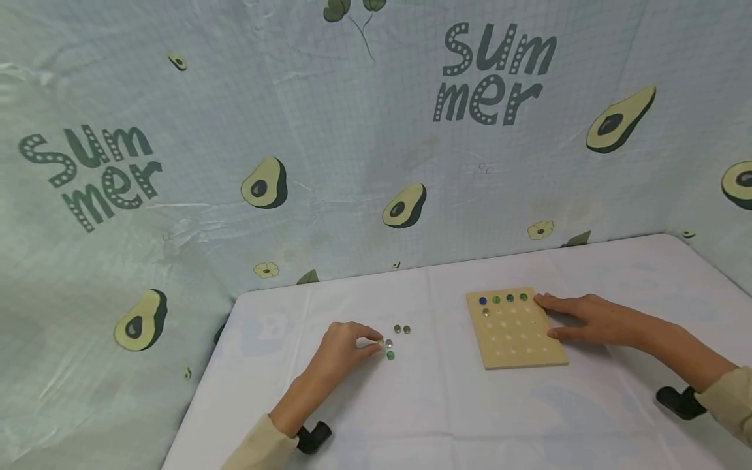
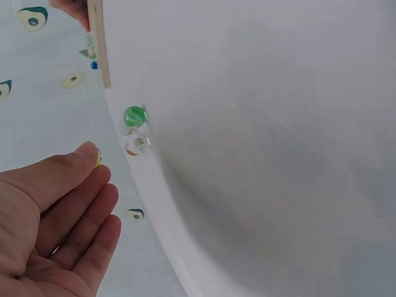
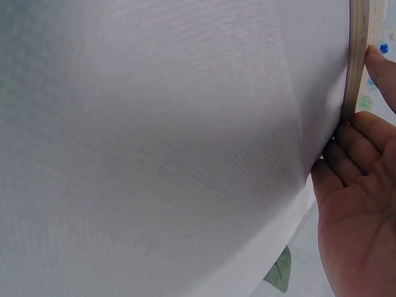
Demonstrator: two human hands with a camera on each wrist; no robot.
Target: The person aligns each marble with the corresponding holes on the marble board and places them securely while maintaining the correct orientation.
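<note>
A wooden board [image 1: 517, 339] with rows of small holes lies on the white table. Its far row holds several blue and green marbles [image 1: 496, 299], and a clear one sits just below. My right hand [image 1: 581, 318] holds the board's right edge [image 3: 357, 55], one finger on top and the thumb against the side. To the left, my left hand [image 1: 343, 346] pinches a small yellowish marble [image 2: 98, 158] at its fingertips. A green marble [image 2: 134, 116] and a clear marble [image 2: 136, 144] lie just beyond it, and two grey marbles [image 1: 402, 329] sit farther back.
The table [image 1: 411, 405] is covered in white cloth. An avocado-print sheet [image 1: 352, 163] hangs close behind it and to the left. Black clamps [image 1: 678, 401] grip the front edge near each forearm. The table's left edge runs near the loose marbles.
</note>
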